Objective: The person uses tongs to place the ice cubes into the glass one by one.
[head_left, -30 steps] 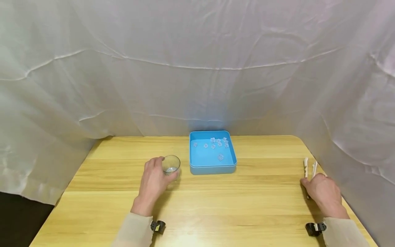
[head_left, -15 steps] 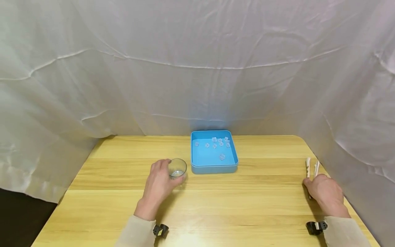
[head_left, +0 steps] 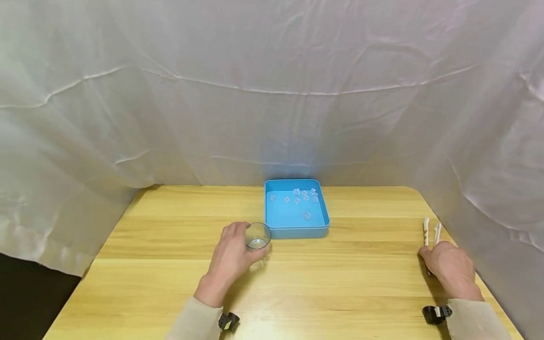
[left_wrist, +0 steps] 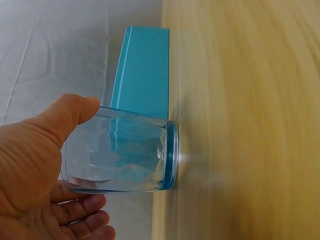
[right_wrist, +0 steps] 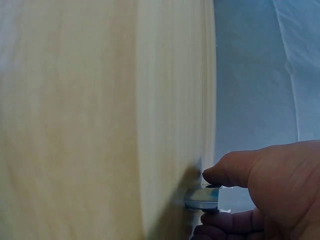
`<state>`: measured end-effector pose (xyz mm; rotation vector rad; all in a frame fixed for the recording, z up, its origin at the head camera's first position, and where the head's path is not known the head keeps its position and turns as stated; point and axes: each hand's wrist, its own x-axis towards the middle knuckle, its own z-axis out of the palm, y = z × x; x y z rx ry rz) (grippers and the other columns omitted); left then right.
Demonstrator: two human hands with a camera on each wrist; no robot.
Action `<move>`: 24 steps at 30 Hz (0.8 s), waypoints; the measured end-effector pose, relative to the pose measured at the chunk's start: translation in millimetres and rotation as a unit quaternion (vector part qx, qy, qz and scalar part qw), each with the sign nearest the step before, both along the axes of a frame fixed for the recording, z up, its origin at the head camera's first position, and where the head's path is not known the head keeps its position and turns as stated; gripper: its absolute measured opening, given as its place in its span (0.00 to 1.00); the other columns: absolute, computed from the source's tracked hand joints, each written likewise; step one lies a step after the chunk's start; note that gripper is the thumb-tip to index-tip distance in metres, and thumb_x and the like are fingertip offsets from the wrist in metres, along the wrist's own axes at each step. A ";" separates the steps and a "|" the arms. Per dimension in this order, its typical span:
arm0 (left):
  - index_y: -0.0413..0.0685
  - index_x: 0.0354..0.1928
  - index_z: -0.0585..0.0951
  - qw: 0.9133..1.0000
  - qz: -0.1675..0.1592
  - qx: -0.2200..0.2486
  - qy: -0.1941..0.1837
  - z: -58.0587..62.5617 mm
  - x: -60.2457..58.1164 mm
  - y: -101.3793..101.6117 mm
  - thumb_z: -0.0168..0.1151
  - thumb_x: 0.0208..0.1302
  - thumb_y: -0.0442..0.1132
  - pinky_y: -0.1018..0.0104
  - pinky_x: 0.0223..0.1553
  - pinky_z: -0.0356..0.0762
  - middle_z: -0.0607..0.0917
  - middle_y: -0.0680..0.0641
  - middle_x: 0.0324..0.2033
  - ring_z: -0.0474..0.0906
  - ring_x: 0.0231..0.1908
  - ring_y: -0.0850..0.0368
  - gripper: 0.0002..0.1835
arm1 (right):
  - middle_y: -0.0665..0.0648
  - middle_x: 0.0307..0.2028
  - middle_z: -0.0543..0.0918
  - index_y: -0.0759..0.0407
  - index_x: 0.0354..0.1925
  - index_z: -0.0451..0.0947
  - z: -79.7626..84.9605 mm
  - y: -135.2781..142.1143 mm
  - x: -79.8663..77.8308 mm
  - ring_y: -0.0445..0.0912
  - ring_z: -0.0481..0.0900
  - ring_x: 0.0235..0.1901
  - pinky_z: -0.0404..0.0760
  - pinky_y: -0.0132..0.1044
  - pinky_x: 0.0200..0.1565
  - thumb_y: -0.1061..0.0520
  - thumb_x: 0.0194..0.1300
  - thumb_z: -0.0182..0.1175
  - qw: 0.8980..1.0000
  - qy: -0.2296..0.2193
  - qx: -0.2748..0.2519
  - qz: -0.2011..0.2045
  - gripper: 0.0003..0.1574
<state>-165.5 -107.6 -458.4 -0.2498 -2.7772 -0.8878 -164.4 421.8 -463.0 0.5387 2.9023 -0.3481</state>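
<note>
"Which hand holds what?"
"My right hand (head_left: 452,264) pinches white tongs (head_left: 426,232) near the right edge of the wooden table (head_left: 340,283); my left hand (head_left: 232,255) grips an upright clear glass (head_left: 257,243) just beside the near left corner of a blue tray (head_left: 299,233)."
"And farther back?"
"Clear cubes (head_left: 307,216) lie scattered inside the tray, before a pale, creased curtain (head_left: 272,123)."

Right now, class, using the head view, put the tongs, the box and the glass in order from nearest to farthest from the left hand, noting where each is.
1. Glass: nearest, held in the left hand.
2. Box: just beyond the glass, to its right.
3. Tongs: farthest, at the table's right side, in the right hand.
</note>
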 end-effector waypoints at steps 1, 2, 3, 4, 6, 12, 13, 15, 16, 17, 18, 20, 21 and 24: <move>0.37 0.64 0.78 1.000 -0.004 0.000 0.001 0.1 0.3 1.7 0.81 0.53 0.58 0.42 0.56 0.84 0.81 0.36 0.62 0.75 0.64 0.38 0.44 | 0.71 0.28 0.81 0.63 0.24 0.74 0.3 -0.1 0.3 0.64 0.82 0.31 0.80 0.57 0.30 0.42 0.76 0.48 1.000 0.000 0.001 0.001 0.31; 0.37 0.64 0.78 1.000 -0.009 0.002 0.001 0.2 0.6 3.4 0.81 0.53 0.58 0.42 0.56 0.84 0.81 0.37 0.62 0.75 0.64 0.39 0.44 | 0.71 0.28 0.81 0.63 0.25 0.74 0.6 -0.5 0.5 0.64 0.82 0.31 0.80 0.58 0.30 0.42 0.76 0.48 1.000 -0.001 0.002 0.002 0.31; 0.37 0.64 0.78 1.000 -0.013 0.002 0.001 0.3 1.0 5.0 0.82 0.53 0.58 0.43 0.56 0.84 0.81 0.37 0.62 0.75 0.64 0.39 0.44 | 0.71 0.28 0.82 0.64 0.25 0.75 1.1 -0.9 0.7 0.64 0.82 0.31 0.80 0.58 0.31 0.42 0.77 0.48 1.000 -0.002 0.003 0.003 0.31; 0.37 0.65 0.78 1.000 -0.019 0.003 0.002 0.4 1.5 6.5 0.82 0.53 0.58 0.43 0.57 0.83 0.81 0.37 0.62 0.75 0.64 0.39 0.44 | 0.71 0.28 0.82 0.64 0.25 0.75 1.6 -1.1 0.6 0.63 0.82 0.30 0.80 0.58 0.31 0.42 0.77 0.48 1.000 -0.003 0.003 0.004 0.32; 0.37 0.65 0.78 1.000 -0.029 0.004 0.000 0.9 2.8 9.7 0.82 0.53 0.57 0.44 0.58 0.83 0.81 0.37 0.62 0.75 0.64 0.39 0.44 | 0.71 0.28 0.82 0.65 0.26 0.76 1.9 -1.6 0.5 0.63 0.82 0.30 0.80 0.58 0.30 0.42 0.77 0.49 1.000 -0.003 0.005 0.002 0.32; 0.37 0.67 0.77 0.998 -0.060 0.003 -0.011 1.7 7.9 18.1 0.82 0.54 0.56 0.47 0.63 0.80 0.81 0.38 0.63 0.74 0.66 0.40 0.45 | 0.70 0.27 0.81 0.66 0.27 0.75 0.8 -0.7 -0.6 0.62 0.82 0.29 0.79 0.57 0.29 0.42 0.76 0.49 1.000 0.000 0.004 -0.001 0.32; 0.37 0.67 0.77 0.998 -0.067 0.002 -0.011 1.6 8.9 19.2 0.82 0.54 0.56 0.48 0.64 0.80 0.81 0.38 0.62 0.74 0.65 0.41 0.44 | 0.70 0.27 0.81 0.66 0.27 0.75 0.6 -0.6 -0.9 0.62 0.82 0.29 0.79 0.56 0.29 0.41 0.76 0.49 1.000 -0.002 0.004 -0.001 0.32; 0.37 0.67 0.77 0.997 -0.079 -0.003 -0.012 1.5 10.9 21.0 0.82 0.55 0.56 0.48 0.65 0.79 0.81 0.39 0.62 0.74 0.65 0.42 0.44 | 0.69 0.27 0.81 0.66 0.27 0.75 0.0 -0.8 -1.1 0.61 0.81 0.29 0.79 0.56 0.29 0.41 0.76 0.48 1.000 -0.006 0.002 0.000 0.32; 0.37 0.67 0.77 0.996 -0.085 -0.008 -0.011 1.7 12.0 21.8 0.81 0.55 0.57 0.48 0.66 0.79 0.81 0.39 0.61 0.75 0.65 0.42 0.44 | 0.69 0.27 0.81 0.66 0.27 0.75 -0.3 -1.2 -1.2 0.61 0.81 0.29 0.79 0.56 0.29 0.41 0.76 0.48 1.000 -0.010 0.000 -0.001 0.32; 0.37 0.67 0.77 0.996 -0.091 -0.015 -0.009 1.9 13.0 22.5 0.81 0.55 0.57 0.48 0.66 0.79 0.82 0.40 0.61 0.75 0.65 0.43 0.44 | 0.68 0.27 0.81 0.65 0.27 0.75 -0.5 -1.4 -1.4 0.61 0.81 0.29 0.79 0.55 0.29 0.41 0.76 0.48 1.000 -0.013 -0.001 -0.001 0.32; 0.37 0.66 0.77 0.995 -0.097 -0.025 -0.003 1.9 13.9 23.1 0.81 0.55 0.57 0.48 0.66 0.78 0.82 0.41 0.60 0.75 0.64 0.43 0.44 | 0.68 0.26 0.80 0.65 0.27 0.75 -0.4 -1.9 -1.5 0.61 0.81 0.29 0.79 0.55 0.28 0.41 0.76 0.48 1.000 -0.014 -0.001 -0.003 0.32; 0.37 0.65 0.78 0.993 -0.107 -0.046 0.012 2.4 15.9 23.9 0.81 0.54 0.58 0.49 0.67 0.77 0.82 0.41 0.58 0.76 0.63 0.43 0.44 | 0.68 0.26 0.80 0.65 0.27 0.75 0.0 -2.9 -1.6 0.61 0.81 0.29 0.79 0.55 0.28 0.41 0.76 0.48 1.000 -0.015 0.000 -0.005 0.32; 0.37 0.65 0.78 0.992 -0.110 -0.056 0.022 2.8 16.9 24.3 0.81 0.54 0.59 0.49 0.67 0.77 0.83 0.42 0.58 0.76 0.63 0.44 0.44 | 0.68 0.26 0.80 0.65 0.27 0.74 0.3 -3.4 -1.7 0.61 0.81 0.28 0.79 0.55 0.28 0.41 0.76 0.48 1.000 -0.014 0.000 -0.006 0.32; 0.37 0.63 0.78 0.989 -0.115 -0.082 0.054 3.4 19.4 24.9 0.82 0.53 0.59 0.50 0.65 0.78 0.83 0.42 0.55 0.78 0.60 0.44 0.44 | 0.68 0.25 0.80 0.65 0.26 0.74 1.4 -4.7 -1.5 0.61 0.80 0.28 0.78 0.54 0.27 0.41 0.75 0.49 1.000 -0.007 0.001 -0.008 0.31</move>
